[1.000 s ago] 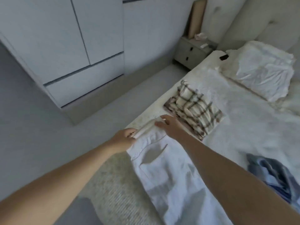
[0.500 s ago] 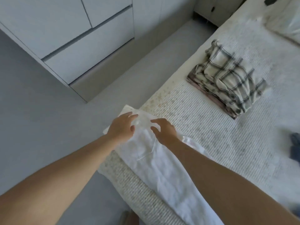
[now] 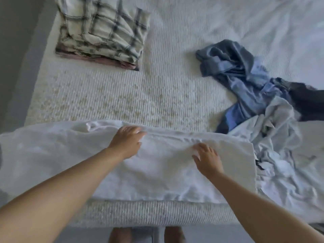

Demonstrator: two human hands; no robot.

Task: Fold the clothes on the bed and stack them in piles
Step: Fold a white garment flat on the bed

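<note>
Since half a second ago the view has swung round to look straight down over the bed's near edge, and both hands have slid from the end of the white garment to its middle, so that it now lies stretched sideways across the frame instead of running away from the person. That white garment is the landmark: it rests flat along the near edge of the bed, its left end reaching past the bed's corner. On it, the left hand lies palm down by the far fold, fingers together and flat on the cloth, gripping nothing. To its right the right hand also presses on the garment, fingers slightly spread, not pinching; motion blur hides finer detail. Beyond the garment, toward the far left, sits a folded pile topped by a plaid garment with a pinkish layer showing beneath it. Beyond and to the right of the white garment lies a crumpled blue garment, unfolded, touching a rumpled pale garment that lies just beside the white garment's right end, with something dark at the frame's right edge. Below the white garment, past the bed's edge, two bare feet stand on the floor.
</note>
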